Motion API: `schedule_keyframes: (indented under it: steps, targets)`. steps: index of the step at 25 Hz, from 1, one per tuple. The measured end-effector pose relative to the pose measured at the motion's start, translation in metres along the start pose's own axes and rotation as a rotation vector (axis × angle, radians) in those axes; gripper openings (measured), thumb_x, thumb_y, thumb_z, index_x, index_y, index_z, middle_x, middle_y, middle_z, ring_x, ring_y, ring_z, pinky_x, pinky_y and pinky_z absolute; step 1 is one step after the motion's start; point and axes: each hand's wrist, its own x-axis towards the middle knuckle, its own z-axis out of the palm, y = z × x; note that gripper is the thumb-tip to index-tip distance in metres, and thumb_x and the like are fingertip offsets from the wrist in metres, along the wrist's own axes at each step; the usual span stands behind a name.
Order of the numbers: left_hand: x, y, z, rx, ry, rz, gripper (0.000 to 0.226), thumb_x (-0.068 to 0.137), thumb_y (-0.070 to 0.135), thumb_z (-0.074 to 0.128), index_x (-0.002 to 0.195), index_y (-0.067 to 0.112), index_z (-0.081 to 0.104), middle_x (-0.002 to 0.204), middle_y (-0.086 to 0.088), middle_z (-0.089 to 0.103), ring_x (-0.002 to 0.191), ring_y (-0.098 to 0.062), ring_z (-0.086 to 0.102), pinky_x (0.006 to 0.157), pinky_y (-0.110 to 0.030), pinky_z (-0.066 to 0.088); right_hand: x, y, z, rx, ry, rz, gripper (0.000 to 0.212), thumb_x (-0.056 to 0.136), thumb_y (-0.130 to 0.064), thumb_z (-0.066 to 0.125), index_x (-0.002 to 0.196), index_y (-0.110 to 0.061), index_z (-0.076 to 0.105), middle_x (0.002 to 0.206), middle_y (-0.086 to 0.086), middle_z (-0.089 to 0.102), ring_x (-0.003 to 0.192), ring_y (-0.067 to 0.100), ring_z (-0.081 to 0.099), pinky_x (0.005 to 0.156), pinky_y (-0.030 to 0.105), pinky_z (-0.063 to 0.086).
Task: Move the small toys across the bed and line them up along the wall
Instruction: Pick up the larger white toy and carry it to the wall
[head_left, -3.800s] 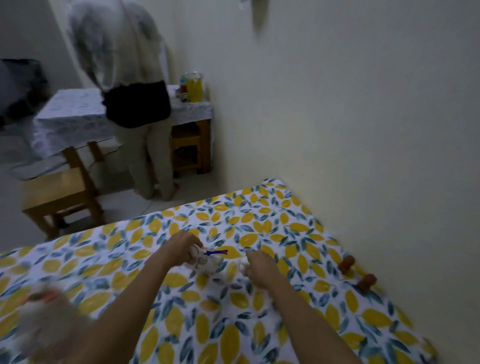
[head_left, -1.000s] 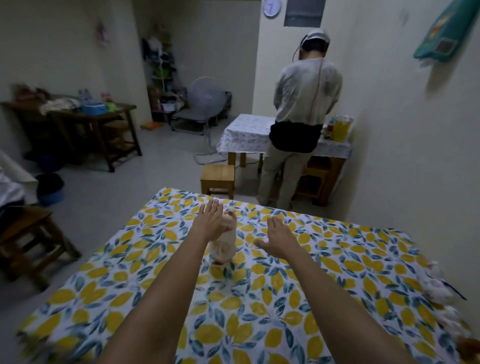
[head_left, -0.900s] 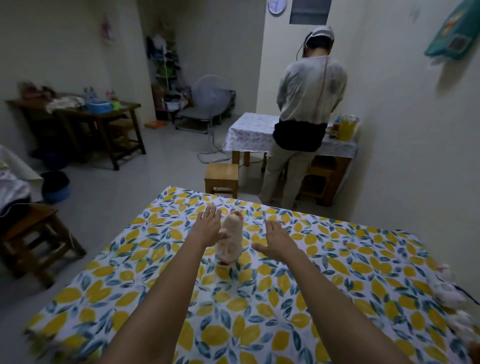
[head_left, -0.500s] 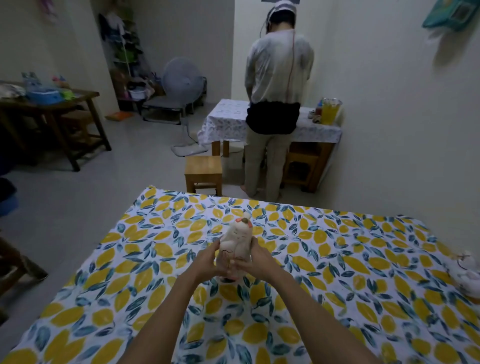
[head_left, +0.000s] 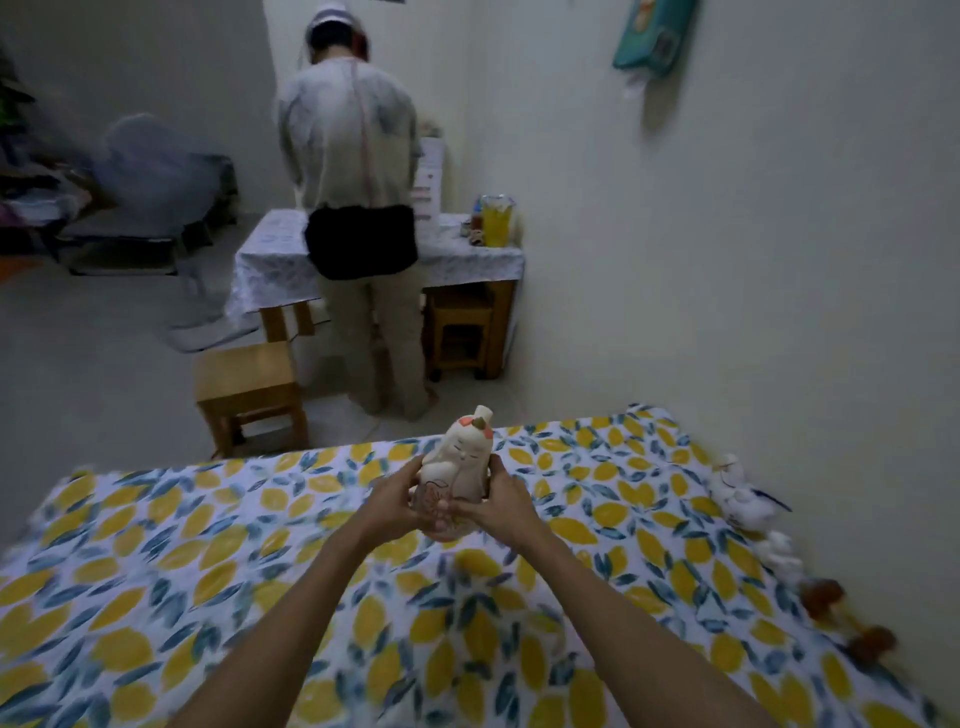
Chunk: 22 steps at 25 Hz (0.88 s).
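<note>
A cream plush toy (head_left: 464, 457) with an orange patch on its head is held upright above the lemon-print bed (head_left: 208, 561). My left hand (head_left: 397, 501) grips its left side and my right hand (head_left: 498, 501) grips its right side. Along the wall on the right lie a white plush toy with a dark blue ribbon (head_left: 740, 496), a smaller white toy (head_left: 779, 556) and two small brown toys (head_left: 826, 595) (head_left: 872, 642) in a row.
A person (head_left: 358, 208) stands with their back to me at a cloth-covered table (head_left: 270, 260) beyond the bed's far edge. A wooden stool (head_left: 249, 384) stands near the bed. A fan (head_left: 156, 171) is at the back left. The pale wall (head_left: 779, 260) borders the bed's right side.
Both hands, open beside the cream toy a second ago, closed on it and lifted it off the bed. The view has swung right toward the wall.
</note>
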Motion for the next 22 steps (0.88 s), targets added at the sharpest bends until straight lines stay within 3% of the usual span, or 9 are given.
schedule_keyframes:
  steps: [4,6,8,10,13,17,22]
  targets:
    - [0.097,0.072,0.062,0.069,-0.091,0.08,0.1,0.049,0.04,0.073,0.142,0.021,0.04,0.124,-0.005,0.064,0.11,-0.026,0.065,0.091,-0.043,0.058,0.032,0.053,-0.103,0.019,0.13,0.075,0.088,0.058,-0.058,0.083,0.126,-0.016,0.047,0.114,0.007,0.07,0.105,0.028,0.067,0.086,0.047,0.057]
    - [0.147,0.105,0.101,0.084,-0.132,0.103,0.097,0.053,0.036,0.074,0.142,0.02,0.04,0.121,0.0,0.06,0.111,-0.023,0.063,0.089,-0.03,0.058,0.051,0.083,-0.155,0.004,0.185,0.113,0.087,0.058,-0.058,0.083,0.125,-0.017,0.047,0.113,0.007,0.071,0.104,0.029,0.067,0.084,0.047,0.057]
    - [0.2,0.136,0.143,0.114,-0.187,0.124,0.085,0.067,0.019,0.078,0.141,0.013,0.038,0.12,0.001,0.055,0.111,-0.019,0.058,0.08,-0.012,0.052,0.073,0.117,-0.204,-0.004,0.238,0.152,0.085,0.056,-0.059,0.084,0.121,-0.016,0.048,0.11,0.007,0.07,0.102,0.028,0.067,0.074,0.039,0.057]
    - [0.25,0.156,0.18,0.158,-0.231,0.142,0.081,0.068,0.025,0.073,0.139,0.009,0.037,0.122,-0.003,0.055,0.111,-0.021,0.057,0.083,-0.023,0.054,0.095,0.147,-0.245,-0.039,0.299,0.186,0.082,0.056,-0.058,0.085,0.115,-0.014,0.049,0.106,0.008,0.07,0.099,0.027,0.067,0.067,0.031,0.052]
    - [0.319,0.17,0.228,0.249,-0.316,0.161,0.083,0.064,0.032,0.071,0.136,0.013,0.036,0.125,-0.013,0.06,0.112,-0.03,0.061,0.094,-0.045,0.055,0.124,0.192,-0.287,-0.09,0.363,0.259,0.082,0.057,-0.06,0.083,0.113,-0.011,0.048,0.107,0.011,0.068,0.102,0.031,0.064,0.076,0.036,0.05]
    - [0.381,0.174,0.278,0.255,-0.41,0.151,0.094,0.056,0.04,0.066,0.141,0.024,0.03,0.126,-0.012,0.06,0.114,-0.032,0.059,0.098,-0.048,0.053,0.146,0.244,-0.311,-0.132,0.434,0.37,0.079,0.062,-0.059,0.08,0.113,-0.009,0.046,0.108,0.014,0.066,0.103,0.034,0.063,0.078,0.037,0.05]
    - [0.411,0.16,0.318,0.237,-0.516,0.092,0.094,0.064,0.015,0.068,0.146,0.026,0.023,0.125,-0.016,0.059,0.116,-0.035,0.057,0.097,-0.057,0.052,0.154,0.28,-0.316,-0.14,0.477,0.468,0.078,0.06,-0.057,0.082,0.113,-0.009,0.051,0.109,0.011,0.067,0.1,0.029,0.065,0.071,0.029,0.048]
